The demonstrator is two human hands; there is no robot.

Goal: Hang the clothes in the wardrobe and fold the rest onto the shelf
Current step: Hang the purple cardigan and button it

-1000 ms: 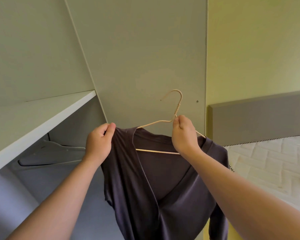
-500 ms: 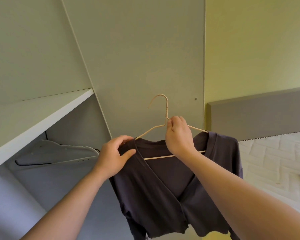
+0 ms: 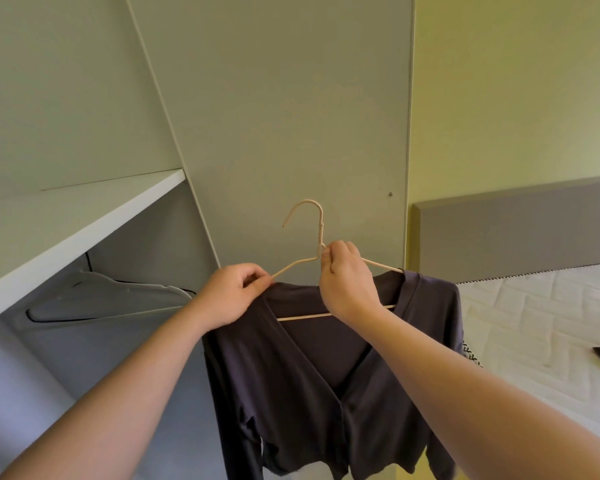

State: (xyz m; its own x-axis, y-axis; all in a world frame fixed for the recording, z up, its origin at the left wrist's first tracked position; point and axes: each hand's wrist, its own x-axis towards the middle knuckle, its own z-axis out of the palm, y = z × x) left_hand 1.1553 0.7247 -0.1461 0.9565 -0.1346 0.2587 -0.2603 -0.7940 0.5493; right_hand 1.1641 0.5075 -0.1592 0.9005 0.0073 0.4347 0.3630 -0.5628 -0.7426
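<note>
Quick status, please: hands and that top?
Right hand grips hanger neck. Left hand pinches dark top at the shoulder. Not yet hung; nothing blocking.

Nothing readable anywhere.
No tag, logo or number legible on dark top (image 3: pixel 326 393), cream hanger (image 3: pixel 321 223) or wardrobe panel (image 3: pixel 274 116); only black-and-white marks on printed fabric (image 3: pixel 470 355), not letters.

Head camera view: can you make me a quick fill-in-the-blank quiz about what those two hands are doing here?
1. The right hand grips the cream hanger just below its ____.
2. The dark top is pinched near the collar by the ____.
3. A grey garment hangs under the white ____.
Missing words: hook; left hand; shelf.
</note>
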